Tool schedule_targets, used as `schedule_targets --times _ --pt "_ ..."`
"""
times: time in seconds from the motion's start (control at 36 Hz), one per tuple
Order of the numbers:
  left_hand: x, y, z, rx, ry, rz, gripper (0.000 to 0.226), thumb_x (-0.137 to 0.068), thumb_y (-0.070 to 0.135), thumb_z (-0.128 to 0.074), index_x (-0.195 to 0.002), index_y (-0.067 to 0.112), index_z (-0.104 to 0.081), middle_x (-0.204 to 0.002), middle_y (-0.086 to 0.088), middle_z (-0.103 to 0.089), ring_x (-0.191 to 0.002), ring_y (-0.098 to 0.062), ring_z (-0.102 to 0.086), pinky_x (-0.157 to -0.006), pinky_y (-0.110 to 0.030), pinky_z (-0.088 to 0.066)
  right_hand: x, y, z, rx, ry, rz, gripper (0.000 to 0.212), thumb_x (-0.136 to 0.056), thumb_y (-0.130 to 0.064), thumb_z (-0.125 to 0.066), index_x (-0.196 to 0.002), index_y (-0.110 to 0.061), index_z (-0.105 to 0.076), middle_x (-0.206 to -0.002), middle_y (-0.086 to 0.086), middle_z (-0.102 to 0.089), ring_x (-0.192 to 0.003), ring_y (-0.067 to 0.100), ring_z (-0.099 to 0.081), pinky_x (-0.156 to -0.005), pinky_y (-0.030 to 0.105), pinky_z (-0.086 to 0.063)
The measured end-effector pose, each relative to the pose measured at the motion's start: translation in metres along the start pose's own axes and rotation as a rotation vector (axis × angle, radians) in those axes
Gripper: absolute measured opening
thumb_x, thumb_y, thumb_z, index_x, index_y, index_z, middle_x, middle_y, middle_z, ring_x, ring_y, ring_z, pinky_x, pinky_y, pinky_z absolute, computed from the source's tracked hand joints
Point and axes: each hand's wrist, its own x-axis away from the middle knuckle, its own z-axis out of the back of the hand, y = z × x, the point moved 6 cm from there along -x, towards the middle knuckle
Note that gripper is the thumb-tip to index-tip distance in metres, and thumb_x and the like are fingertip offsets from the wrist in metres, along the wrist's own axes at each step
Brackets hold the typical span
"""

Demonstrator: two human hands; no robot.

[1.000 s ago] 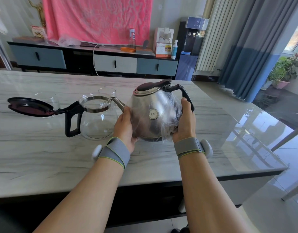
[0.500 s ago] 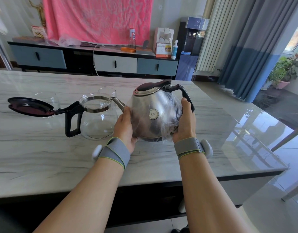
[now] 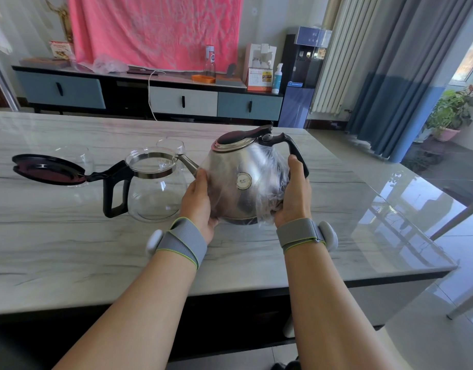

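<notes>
Head view: film-wrapped round steel kettle (image 3: pixel 243 180) held on both sides.
Left hand (image 3: pixel 199 201), right hand (image 3: pixel 294 198) cup it right of clear glass carafe (image 3: pixel 155 193); thumbs flat, other fingers hidden.

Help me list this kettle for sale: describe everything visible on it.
The kettle is shiny steel, round-bellied, upright, wrapped in clear film. Dark lid on; black handle at right, thin spout pointing left toward the jug; round sticker in front. The left hand and right hand grip its sides over the table.
</notes>
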Motion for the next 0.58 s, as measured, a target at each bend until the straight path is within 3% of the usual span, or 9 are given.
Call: schedule_targets --times 0.36,0.58 --pt "-0.0017 0.0001 0.0002 -0.005 0.005 0.002 0.038 -0.1 0.057 -0.048 -0.125 0.032 -0.061 -0.119 0.005 -0.068 -0.106 -0.021 -0.066 -0.092 -0.054 -0.055 -0.0012 -0.0004 -0.0003 0.009 -0.005 0.002 0.074 -0.06 -0.064 -0.077 -0.123 -0.026 -0.074 -0.126 0.003 -0.076 -0.121 0.028 -0.07 -0.109 0.057 -0.053" --pt "-0.0009 0.0002 -0.0002 0.0 -0.002 0.002 0.038 -0.1 0.056 -0.048 -0.126 0.031 -0.06 -0.117 0.005 -0.068 -0.102 -0.019 -0.066 -0.082 -0.045 -0.058 -0.0014 -0.0008 -0.0008 0.008 -0.012 0.006 0.071 -0.06 -0.063 -0.077 -0.121 -0.028 -0.074 -0.126 0.003 -0.076 -0.121 0.028 -0.07 -0.109 0.058 -0.053"
